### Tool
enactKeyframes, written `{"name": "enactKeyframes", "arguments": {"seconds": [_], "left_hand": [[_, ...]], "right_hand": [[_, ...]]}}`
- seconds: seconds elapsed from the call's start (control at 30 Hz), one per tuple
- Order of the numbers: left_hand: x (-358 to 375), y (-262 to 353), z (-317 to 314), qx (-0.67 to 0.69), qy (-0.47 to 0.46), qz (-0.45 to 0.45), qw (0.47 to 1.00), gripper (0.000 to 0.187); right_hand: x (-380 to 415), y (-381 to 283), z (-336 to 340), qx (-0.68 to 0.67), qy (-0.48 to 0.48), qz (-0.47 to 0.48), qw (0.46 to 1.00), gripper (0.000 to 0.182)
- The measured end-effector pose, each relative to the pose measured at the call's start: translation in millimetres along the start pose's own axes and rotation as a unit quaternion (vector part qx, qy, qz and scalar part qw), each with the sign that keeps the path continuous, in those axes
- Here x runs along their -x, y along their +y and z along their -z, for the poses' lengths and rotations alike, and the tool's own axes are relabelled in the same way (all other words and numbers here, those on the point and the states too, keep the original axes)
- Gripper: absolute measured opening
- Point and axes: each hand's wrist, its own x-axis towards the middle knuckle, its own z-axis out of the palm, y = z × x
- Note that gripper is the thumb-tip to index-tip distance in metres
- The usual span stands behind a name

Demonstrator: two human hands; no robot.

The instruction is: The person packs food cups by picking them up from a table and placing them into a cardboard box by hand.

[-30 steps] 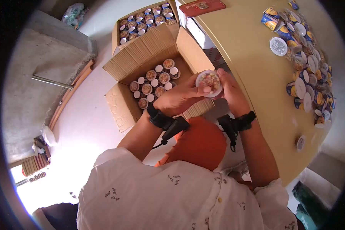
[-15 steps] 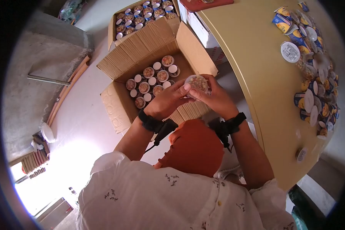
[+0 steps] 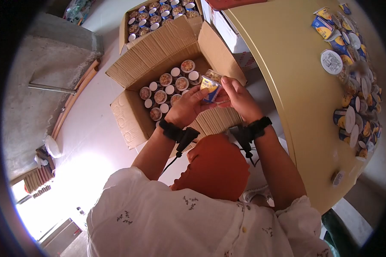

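A small clear-topped cup (image 3: pixel 210 88) with a blue and yellow label is held tilted between both hands, over the near right part of an open cardboard box (image 3: pixel 156 50). My left hand (image 3: pixel 185 106) grips its left side, thumb across the label. My right hand (image 3: pixel 241 100) has thumb and fingers closed on its right side. Inside the box stand several cups, some showing clear lids over the food (image 3: pixel 165 79) and others white round ends (image 3: pixel 170 90). The held cup and my hands hide part of the box's contents.
A yellowish table (image 3: pixel 287 77) on the right bears a pile of blue and yellow cups (image 3: pixel 345 115) along its far side and a lone cup (image 3: pixel 337 178) nearer. Behind the open box is a second box (image 3: pixel 123 32) full of cups. Pipes (image 3: pixel 78 98) lie along the left wall.
The cup has been turned in my hands, so its blue and yellow label now shows where its clear top faced up before. My right hand has shifted slightly right and down.
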Motion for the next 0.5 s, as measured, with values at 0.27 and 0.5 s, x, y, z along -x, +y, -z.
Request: {"name": "enactKeyframes", "arguments": {"seconds": [0.27,0.5], "left_hand": [[-84.2,-15.0,65.8,0.122,0.132,-0.017,0.984,0.035],[-159.8,-19.9,109.3,0.159,0.291,-0.033,0.943,0.034]], "right_hand": [[10.6,8.0,6.1,0.083,0.064,-0.018,0.994,0.050],[19.3,13.2,10.2,0.072,0.048,-0.015,0.996,0.046]]}}
